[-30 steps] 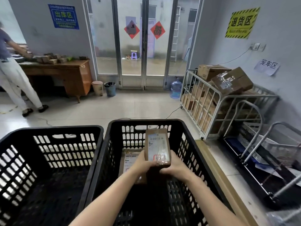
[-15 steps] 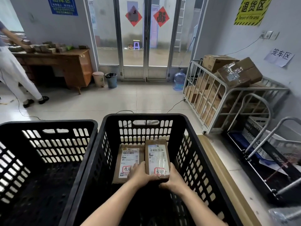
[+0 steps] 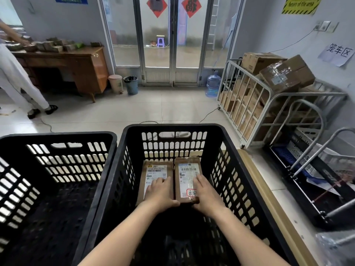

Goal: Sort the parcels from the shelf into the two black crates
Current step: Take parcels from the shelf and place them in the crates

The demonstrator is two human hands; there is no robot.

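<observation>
Right-hand black crate (image 3: 226,162): slotted plastic walls, standing on the tiled floor, side against the left-hand black crate (image 3: 57,156); contents two flat brown parcels lying label-up on its floor near the far wall. Right parcel (image 3: 187,177): taped cardboard, white barcode label, a red-bordered handwritten sticker at its near end; long side touching or just beside its neighbour. Left parcel (image 3: 153,173): similar make, printed label partly covered by a hand. Left hand (image 3: 160,192): palm down, fingers loosely spread across the left parcel, thumb hooked at the near corner of the right parcel; pressing rather than pinching. Right hand (image 3: 206,194): laid along the right parcel's outer edge, fingers extended, closing on the near corner; whether it grips or merely rests flat cannot be told. Judged purpose: the right parcel is being set square beside the other, labels upward so they stay readable and the row leaves floor space for more. Left-hand black crate: no parcel visible in the part shown, so sorting appears at an early stage. The source shelf is not in view. Surroundings: metal cage trolley (image 3: 269,104) loaded with cardboard cartons at right, glass doors ahead, wooden desk (image 3: 84,68) at left with a second person beside it.
</observation>
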